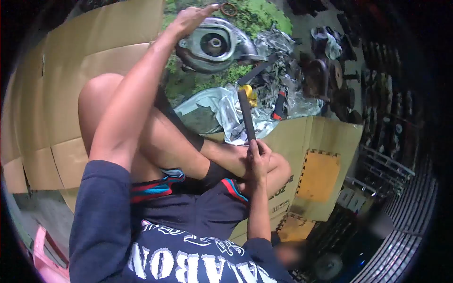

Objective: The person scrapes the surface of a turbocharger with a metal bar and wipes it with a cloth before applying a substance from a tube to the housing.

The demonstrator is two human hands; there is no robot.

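Note:
My left hand [191, 20] reaches past the top left of a round metal pump-like housing [202, 62]. Its fingers are stretched out, the tips right beside a thin copper-coloured ring [229, 9]. The housing has an oval opening with a hub in the middle and a curved outlet on its right. Over my crossed legs, my right hand [259, 158] is closed around the lower end of a dark flat bar [246, 113], shaped like a file. The bar points up and away, its far end overlapping a yellow object [248, 95] in this view.
Crumpled plastic sheeting [222, 106] and scraps lie right of the housing, with a red-and-black tool [279, 106] among them. Cardboard [94, 56] covers the floor at left. Metal parts [325, 78] sit at upper right; a person [290, 254] is at lower right.

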